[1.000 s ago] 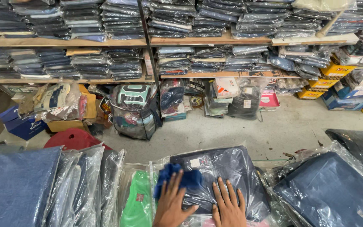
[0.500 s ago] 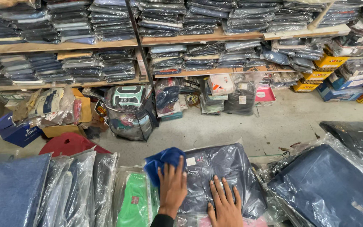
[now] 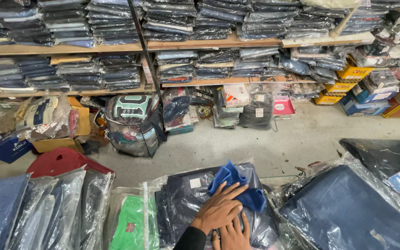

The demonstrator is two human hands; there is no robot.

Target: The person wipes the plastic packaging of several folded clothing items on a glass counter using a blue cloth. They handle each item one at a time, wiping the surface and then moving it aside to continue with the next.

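At the bottom of the view, left to right, upright bagged garments [image 3: 65, 208] are seen, then a green packet [image 3: 133, 227], then a dark garment in a clear plastic bag [image 3: 186, 203]. On that bag the left hand [image 3: 219, 209] is laid flat with fingers spread, pressing a blue cloth [image 3: 237, 185] against the plastic; nothing is clenched. The right hand [image 3: 233, 234] lies just beneath it, partly covered, so its grip cannot be told. Further right a large navy packet [image 3: 348, 213] is stacked. A slip is judged likely: slick plastic under pressure could slide, and the cloth could bunch or the bag could be pushed off the pile.
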